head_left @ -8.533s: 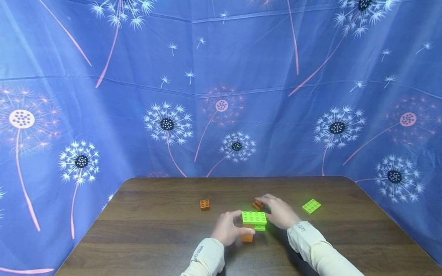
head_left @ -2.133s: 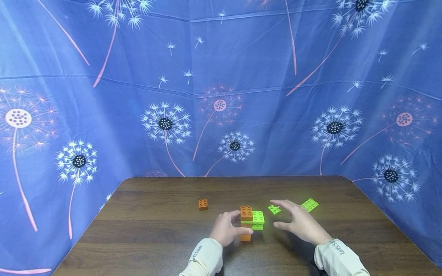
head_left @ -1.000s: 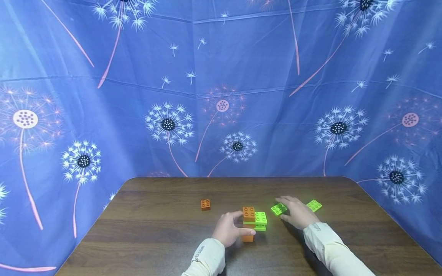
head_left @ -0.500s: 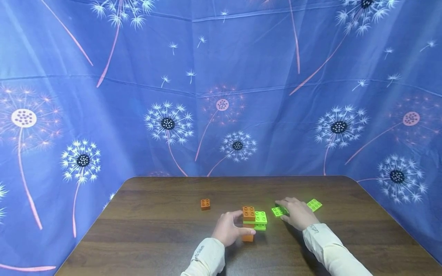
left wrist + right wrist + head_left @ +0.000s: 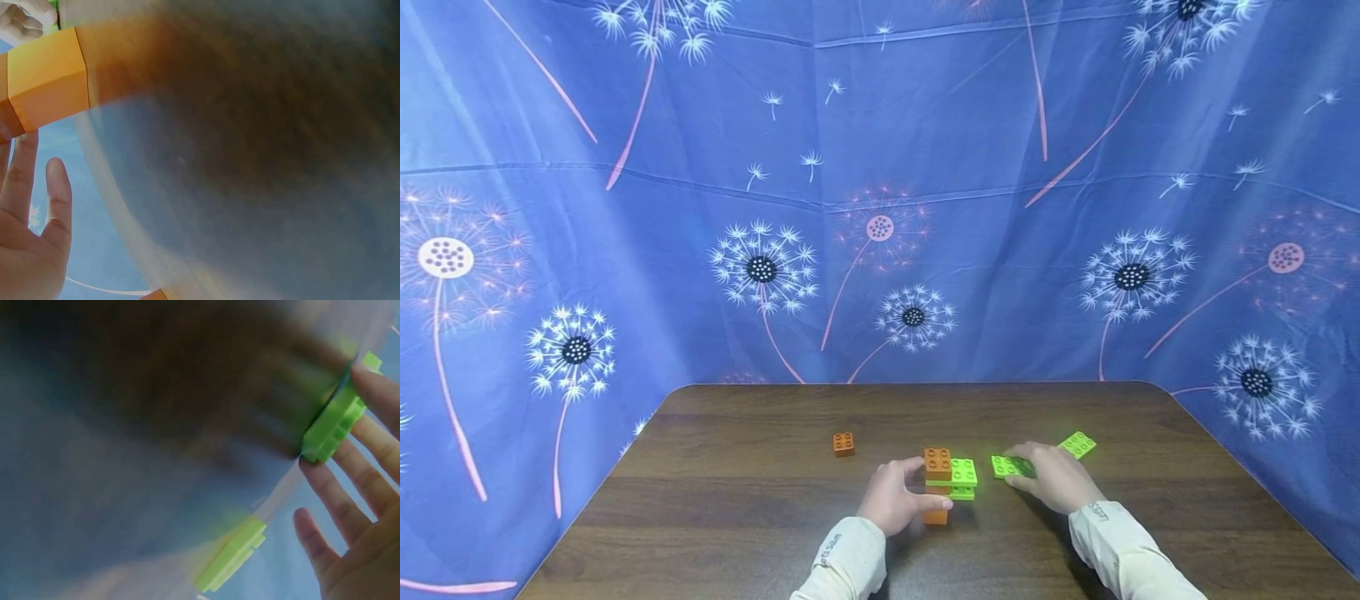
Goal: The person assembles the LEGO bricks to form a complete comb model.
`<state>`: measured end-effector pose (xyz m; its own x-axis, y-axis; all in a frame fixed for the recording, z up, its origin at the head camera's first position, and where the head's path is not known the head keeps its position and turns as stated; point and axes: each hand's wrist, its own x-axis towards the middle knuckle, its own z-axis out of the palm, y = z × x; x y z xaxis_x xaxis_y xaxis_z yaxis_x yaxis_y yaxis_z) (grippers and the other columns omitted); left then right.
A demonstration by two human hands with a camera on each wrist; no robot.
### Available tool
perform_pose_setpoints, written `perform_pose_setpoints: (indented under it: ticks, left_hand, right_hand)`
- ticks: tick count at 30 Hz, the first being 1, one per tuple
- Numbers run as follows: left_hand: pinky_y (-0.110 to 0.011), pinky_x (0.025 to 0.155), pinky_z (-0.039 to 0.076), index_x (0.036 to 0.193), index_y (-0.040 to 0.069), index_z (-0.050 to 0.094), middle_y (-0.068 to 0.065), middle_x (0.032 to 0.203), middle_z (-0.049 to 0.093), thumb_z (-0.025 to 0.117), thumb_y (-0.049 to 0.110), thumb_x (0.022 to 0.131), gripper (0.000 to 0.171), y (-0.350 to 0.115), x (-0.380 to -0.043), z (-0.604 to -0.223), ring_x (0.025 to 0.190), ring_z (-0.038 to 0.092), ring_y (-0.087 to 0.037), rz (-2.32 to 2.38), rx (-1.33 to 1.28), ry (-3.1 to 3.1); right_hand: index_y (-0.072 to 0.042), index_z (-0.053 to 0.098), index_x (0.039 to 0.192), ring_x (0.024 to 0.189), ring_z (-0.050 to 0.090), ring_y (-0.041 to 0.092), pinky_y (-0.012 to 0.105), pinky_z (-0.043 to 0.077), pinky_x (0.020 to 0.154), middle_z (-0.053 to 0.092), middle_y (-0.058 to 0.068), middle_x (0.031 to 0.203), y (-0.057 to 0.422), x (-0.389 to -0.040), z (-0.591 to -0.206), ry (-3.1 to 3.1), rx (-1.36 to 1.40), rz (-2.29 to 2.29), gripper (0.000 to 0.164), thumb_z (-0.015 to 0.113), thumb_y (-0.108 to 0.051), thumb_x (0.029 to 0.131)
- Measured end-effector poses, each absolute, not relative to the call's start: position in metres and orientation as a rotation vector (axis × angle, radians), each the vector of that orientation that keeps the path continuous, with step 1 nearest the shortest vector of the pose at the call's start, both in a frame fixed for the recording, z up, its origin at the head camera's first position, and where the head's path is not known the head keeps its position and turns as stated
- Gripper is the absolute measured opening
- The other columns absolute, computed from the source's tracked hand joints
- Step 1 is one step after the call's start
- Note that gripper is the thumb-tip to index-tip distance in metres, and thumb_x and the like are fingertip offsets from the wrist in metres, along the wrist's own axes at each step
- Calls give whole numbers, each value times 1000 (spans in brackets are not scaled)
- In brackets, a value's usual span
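Note:
In the head view my left hand (image 5: pixel 891 500) grips the left side of a stack of orange and lime-green toy building bricks, thumb in front. A square orange brick (image 5: pixel 937 462) tops the stack, over the left half of a green brick (image 5: pixel 964 472). A second green layer shows lower down. The left wrist view shows the stack's lower orange brick (image 5: pixel 53 78) against the fingers. To the right, my right hand (image 5: pixel 1056 477) pinches a flat green brick (image 5: pixel 1003 467) low over the table. The fingers cover its right part; its studded edge appears as the green brick (image 5: pixel 331 425) in the right wrist view.
Another green brick (image 5: pixel 1078 444) lies just behind the right hand. A loose orange brick (image 5: pixel 843 444) sits at the back left of the wooden table (image 5: pixel 715 492). A blue dandelion-print cloth (image 5: pixel 1000 250) hangs behind and beside the table.
An orange brick from the back now tops the stack. The right hand moved from there to the flat green brick, took hold and turned it squarer to the table. The left hand stayed.

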<state>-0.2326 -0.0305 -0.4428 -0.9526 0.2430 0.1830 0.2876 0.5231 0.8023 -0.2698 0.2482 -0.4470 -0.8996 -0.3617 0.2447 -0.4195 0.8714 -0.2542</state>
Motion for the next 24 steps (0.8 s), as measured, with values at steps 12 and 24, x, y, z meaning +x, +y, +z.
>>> perform_pose_setpoints:
  ticks: [12, 24]
  left_hand:
    - [-53, 101, 49, 127, -5, 66, -22, 127, 67, 93, 25, 72, 68, -31, -231, -442, 118, 64, -39, -1463, -490, -2678]
    - [-45, 92, 56, 126, -3, 68, -17, 119, 72, 92, 20, 73, 62, -31, -232, -442, 99, 73, -28, -1553, -520, -2646]
  right_hand:
    - [-9, 73, 121, 109, 65, 39, 61, 50, 93, 71, 9, 112, 236, -257, -439, -2740, 545, 666, 41, 81, -29, 87]
    - [-15, 71, 126, 92, 65, 17, 45, 55, 80, 69, -3, 113, 212, -245, -408, -2681, 642, 780, 41, 78, -35, 90]
